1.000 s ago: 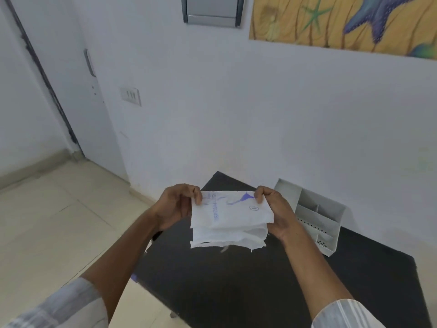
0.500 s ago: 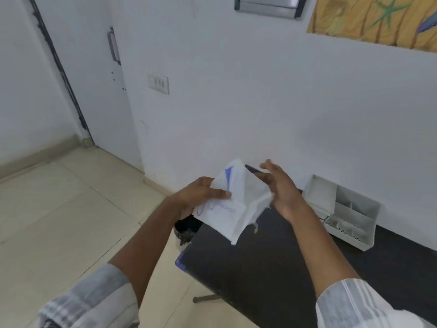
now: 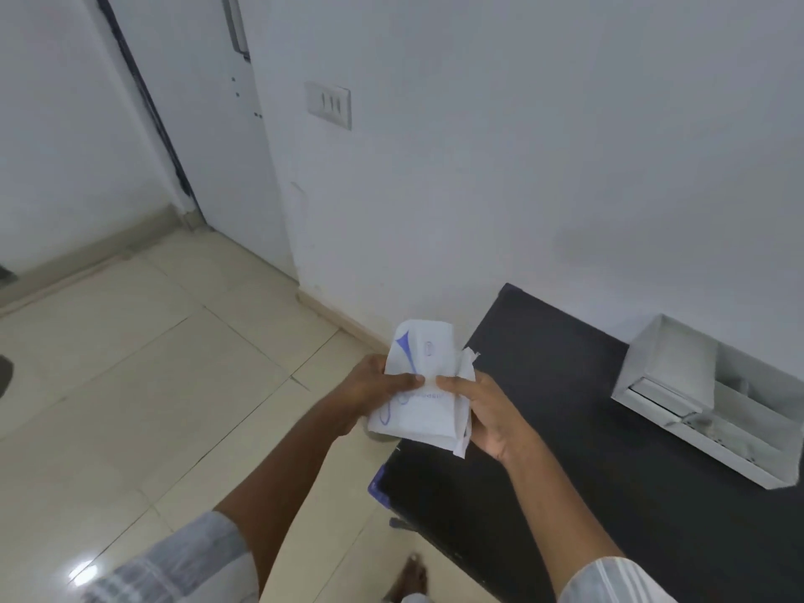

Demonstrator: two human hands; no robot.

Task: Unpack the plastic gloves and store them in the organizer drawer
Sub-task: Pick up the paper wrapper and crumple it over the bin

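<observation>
A white packet of plastic gloves (image 3: 424, 385) with blue print is held upright in the air, just left of the black table's corner. My left hand (image 3: 374, 396) pinches its left edge with the thumb on the front. My right hand (image 3: 487, 413) grips its right edge, where folded white layers stick out. The white organizer drawer (image 3: 670, 372) lies on the black table (image 3: 565, 450) near the wall at the right, with several open compartments.
A white wall with a switch plate (image 3: 329, 104) rises behind the table. A white door (image 3: 209, 124) stands at the left. Beige floor tiles (image 3: 152, 385) spread to the left. A bare foot (image 3: 409, 578) shows at the bottom, and something blue (image 3: 377, 489) peeks from under the table's edge.
The packet has turned from a flat, wide hold to an upright one, and both hands have shifted to its lower edges. The view has swung left and down, so the organizer sits further right.
</observation>
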